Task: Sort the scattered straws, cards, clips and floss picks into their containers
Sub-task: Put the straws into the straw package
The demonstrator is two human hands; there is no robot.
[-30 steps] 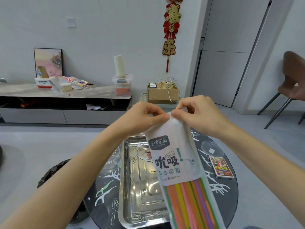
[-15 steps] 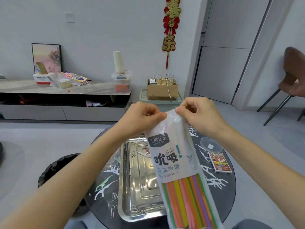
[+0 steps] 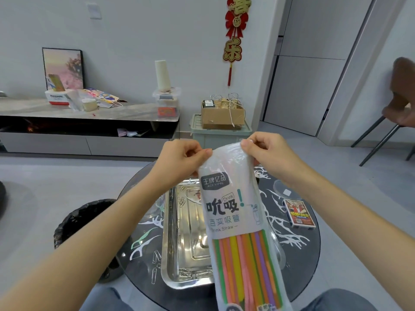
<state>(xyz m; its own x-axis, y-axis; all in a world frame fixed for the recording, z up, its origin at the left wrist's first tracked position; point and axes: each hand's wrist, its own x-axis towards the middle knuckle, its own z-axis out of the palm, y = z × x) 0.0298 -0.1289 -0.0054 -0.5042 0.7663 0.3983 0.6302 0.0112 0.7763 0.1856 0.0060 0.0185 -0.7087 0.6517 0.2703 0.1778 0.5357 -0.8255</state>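
Observation:
A plastic straw bag (image 3: 233, 212) with coloured straws (image 3: 244, 265) inside hangs upright over a steel tray (image 3: 179, 248). My left hand (image 3: 182, 160) pinches the bag's top left edge and my right hand (image 3: 267, 153) pinches its top right edge, holding the mouth apart. Paper clips (image 3: 186, 273) lie in the tray's near corner and more on the table to its left. Floss picks (image 3: 141, 243) lie on the dark round table (image 3: 298, 261). A card box (image 3: 298, 213) sits at the table's right.
A clear round lid (image 3: 284, 189) lies behind the card box. A black bin (image 3: 83, 221) stands left of the table. A low cabinet with clutter (image 3: 89, 113) and a cardboard box (image 3: 222, 115) are behind. A chair (image 3: 399, 104) stands at the right.
The two hands have moved apart at the bag's top, widening its mouth. The view has tilted down, so the table and my knees show more.

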